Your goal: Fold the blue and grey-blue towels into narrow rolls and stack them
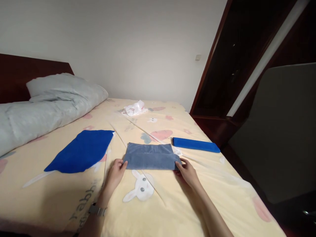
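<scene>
A grey-blue towel (150, 156), folded into a flat rectangle, lies on the yellow bed sheet (172, 204) in front of me. My left hand (116, 171) pinches its near left corner. At the near right corner my right hand (186, 169) grips the towel's edge with closed fingers. A bright blue towel (82, 151) is spread flat to the left. Another blue towel (196, 144), folded into a narrow strip, sits to the right, near the bed's edge.
A grey duvet and pillow (49, 105) are heaped at the left by the dark headboard. A crumpled white plastic bag (134, 108) lies at the far side of the bed. A dark wooden wardrobe (237, 65) stands to the right.
</scene>
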A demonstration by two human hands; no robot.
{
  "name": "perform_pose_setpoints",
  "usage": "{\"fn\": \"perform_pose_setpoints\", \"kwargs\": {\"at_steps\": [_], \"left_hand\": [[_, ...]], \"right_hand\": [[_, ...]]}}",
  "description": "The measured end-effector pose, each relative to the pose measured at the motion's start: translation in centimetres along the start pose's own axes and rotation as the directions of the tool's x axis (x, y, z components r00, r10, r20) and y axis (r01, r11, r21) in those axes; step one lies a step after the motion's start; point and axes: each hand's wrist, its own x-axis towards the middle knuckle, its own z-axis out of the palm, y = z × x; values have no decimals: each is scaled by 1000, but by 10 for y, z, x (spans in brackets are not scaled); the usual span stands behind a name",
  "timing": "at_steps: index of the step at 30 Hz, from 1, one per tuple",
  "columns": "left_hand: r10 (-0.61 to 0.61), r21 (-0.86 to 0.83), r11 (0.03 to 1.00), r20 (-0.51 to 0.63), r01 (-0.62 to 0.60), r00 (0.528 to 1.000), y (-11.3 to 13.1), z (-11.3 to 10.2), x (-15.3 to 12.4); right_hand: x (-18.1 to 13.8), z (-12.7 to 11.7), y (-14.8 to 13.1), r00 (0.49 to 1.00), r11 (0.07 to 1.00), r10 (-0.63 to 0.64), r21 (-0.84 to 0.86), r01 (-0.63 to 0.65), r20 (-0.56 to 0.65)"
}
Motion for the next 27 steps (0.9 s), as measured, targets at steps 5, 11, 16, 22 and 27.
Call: {"fn": "perform_pose_setpoints", "kwargs": {"at_steps": [5, 11, 16, 22, 27], "left_hand": [[3, -210, 978, -8, -5, 1000, 6, 2, -2], [144, 109, 980, 210, -170, 967, -8, -39, -30], [456, 198, 819, 347, -539, 820, -8, -61, -40], [387, 86, 879, 448, -470, 806, 6, -52, -33], [301, -100, 954, 348, -284, 888, 12, -43, -5]], "right_hand": [[-1, 1, 6, 997, 993, -63, 98, 67, -38], [-43, -38, 7, 992, 966, -86, -238, 105, 88], [-67, -50, -11, 849, 696, -441, -487, 528, 290], [-51, -32, -15, 797, 648, -420, -472, 599, 435], [-21, -28, -19, 869, 864, -367, -224, 451, 333]]}}
